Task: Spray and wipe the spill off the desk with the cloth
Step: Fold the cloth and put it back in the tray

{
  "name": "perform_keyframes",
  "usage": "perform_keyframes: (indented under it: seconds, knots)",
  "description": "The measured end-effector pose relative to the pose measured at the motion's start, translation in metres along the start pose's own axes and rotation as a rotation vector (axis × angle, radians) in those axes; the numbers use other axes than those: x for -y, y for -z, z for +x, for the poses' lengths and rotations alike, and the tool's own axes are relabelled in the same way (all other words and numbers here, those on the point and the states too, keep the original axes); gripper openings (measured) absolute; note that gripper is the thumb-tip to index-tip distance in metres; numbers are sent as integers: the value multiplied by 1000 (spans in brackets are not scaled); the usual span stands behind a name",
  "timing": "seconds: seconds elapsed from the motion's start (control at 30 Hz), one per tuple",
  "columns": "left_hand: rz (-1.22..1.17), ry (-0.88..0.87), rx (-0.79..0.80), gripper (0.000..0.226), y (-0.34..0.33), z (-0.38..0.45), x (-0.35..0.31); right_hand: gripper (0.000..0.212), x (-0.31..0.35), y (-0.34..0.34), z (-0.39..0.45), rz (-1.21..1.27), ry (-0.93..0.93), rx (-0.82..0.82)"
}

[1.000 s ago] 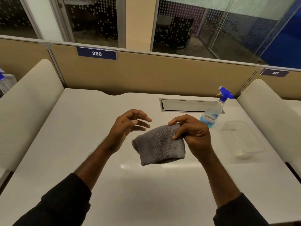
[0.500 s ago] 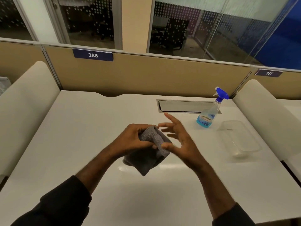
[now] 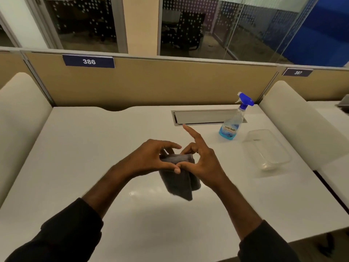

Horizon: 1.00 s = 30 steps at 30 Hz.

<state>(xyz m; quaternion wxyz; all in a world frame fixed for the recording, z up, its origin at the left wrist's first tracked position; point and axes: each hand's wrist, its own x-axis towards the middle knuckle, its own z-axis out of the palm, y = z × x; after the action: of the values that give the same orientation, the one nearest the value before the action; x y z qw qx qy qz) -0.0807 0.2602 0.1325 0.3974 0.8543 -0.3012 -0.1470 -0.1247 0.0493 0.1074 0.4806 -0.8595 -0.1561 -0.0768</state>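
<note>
A folded grey cloth point(image 3: 178, 181) hangs above the middle of the white desk point(image 3: 90, 152). My left hand point(image 3: 151, 157) grips its top edge from the left. My right hand point(image 3: 200, 159) pinches the same edge from the right, its index finger pointing up and away. The spray bottle point(image 3: 233, 122), clear with blue liquid and a blue trigger head, stands upright at the back right, well beyond both hands. A faint wet glint point(image 3: 133, 192) shows on the desk below the cloth.
A clear plastic container point(image 3: 268, 150) sits right of the bottle. A metal cable tray point(image 3: 204, 117) is set into the desk's back. Cream dividers point(image 3: 20, 118) flank both sides, and a tan partition point(image 3: 151, 82) with a 386 plate closes the back.
The cloth passed from my right hand to my left, then both hands closed on its top edge. It now hangs folded and narrower than before.
</note>
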Motion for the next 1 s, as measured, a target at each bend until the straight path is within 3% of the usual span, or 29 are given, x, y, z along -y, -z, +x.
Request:
perform_keyframes:
  seconds: [0.17, 0.3, 0.37, 0.5, 0.6, 0.7, 0.83, 0.9, 1.0]
  knots:
    - [309, 27, 112, 54, -5, 34, -19, 96, -24, 6, -1, 55, -32, -43]
    - [339, 29, 93, 37, -19, 59, -29, 96, -56, 35, -12, 343, -179, -153]
    - [267, 24, 83, 33, -29, 74, -37, 103, -80, 50, -27, 601, -341, -212]
    - [1, -15, 23, 28, -56, 113, -65, 72, -127, 70, -57, 1198, -804, -217]
    - [-165, -38, -57, 24, -80, 150, -86, 72, -158, 87, -64, 1378, -966, -337]
    - [-284, 29, -197, 21, -106, 188, -94, 78, -179, 124, -60, 1425, -865, -384]
    - [-375, 151, -334, 16, -151, 234, -86, 88, -206, 200, -56, 1374, -665, -279]
    - [-383, 205, -376, 14, -179, 255, -83, 85, -219, 234, -56, 1229, -626, -238]
    - [-461, 284, -414, 14, -226, 284, -87, 60, -235, 278, -58, 794, -654, -223]
